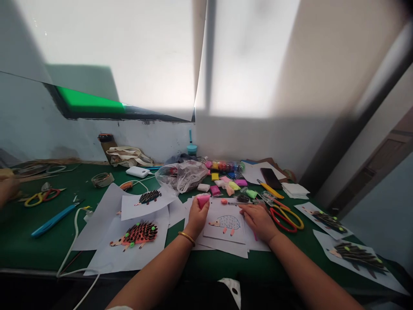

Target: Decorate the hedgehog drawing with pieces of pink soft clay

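Observation:
My left hand (197, 216) is closed around a bright pink packet of modelling clay (203, 200), above the left edge of the paper stack. Between my hands lies a sheet with a hedgehog drawing (229, 222); its face and feet are filled in pale and pink, while the body is blue outline. My right hand (260, 220) rests flat at the right side of that sheet, fingers stretched out and index tip near its top edge. A small lump of pink clay (223, 201) sits just above the drawing. Something thin and pink shows under my right palm, too covered to name.
Several clay packets (215, 190) and a clear plastic bag (184, 175) lie behind my hands. Scissors (286, 218) and a phone (271, 178) are to the right. Finished hedgehog pictures (138, 236) lie at both sides. Another person's hand (7, 189) shows at the far left.

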Demonstrator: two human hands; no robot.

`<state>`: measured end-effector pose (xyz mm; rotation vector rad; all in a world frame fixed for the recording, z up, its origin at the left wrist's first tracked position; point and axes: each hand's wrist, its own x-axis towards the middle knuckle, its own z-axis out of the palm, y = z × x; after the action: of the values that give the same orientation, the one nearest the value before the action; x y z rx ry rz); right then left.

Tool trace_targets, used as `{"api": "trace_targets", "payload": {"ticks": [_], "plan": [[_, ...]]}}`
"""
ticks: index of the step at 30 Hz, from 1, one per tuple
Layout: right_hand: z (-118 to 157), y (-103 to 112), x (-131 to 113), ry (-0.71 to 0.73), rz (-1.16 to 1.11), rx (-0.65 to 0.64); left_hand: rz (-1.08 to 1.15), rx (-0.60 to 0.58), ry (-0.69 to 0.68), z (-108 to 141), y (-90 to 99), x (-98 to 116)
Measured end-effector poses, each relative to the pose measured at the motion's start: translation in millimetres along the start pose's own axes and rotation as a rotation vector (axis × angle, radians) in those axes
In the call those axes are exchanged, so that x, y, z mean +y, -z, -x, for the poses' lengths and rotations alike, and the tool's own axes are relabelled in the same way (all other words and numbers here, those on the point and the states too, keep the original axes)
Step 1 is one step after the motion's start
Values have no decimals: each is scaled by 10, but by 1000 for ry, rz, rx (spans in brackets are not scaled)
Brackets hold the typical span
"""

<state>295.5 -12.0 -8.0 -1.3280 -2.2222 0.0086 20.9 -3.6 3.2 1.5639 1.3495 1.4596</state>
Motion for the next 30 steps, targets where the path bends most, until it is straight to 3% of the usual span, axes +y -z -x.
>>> {"api": "trace_targets", "payload": {"ticks": [11, 30], "plan": [[0, -77, 121, -43, 8, 69, 24, 2, 85, -26, -10, -90], [2, -62, 69, -19, 73, 7, 77, 35, 152, -8, -26, -88]]}}
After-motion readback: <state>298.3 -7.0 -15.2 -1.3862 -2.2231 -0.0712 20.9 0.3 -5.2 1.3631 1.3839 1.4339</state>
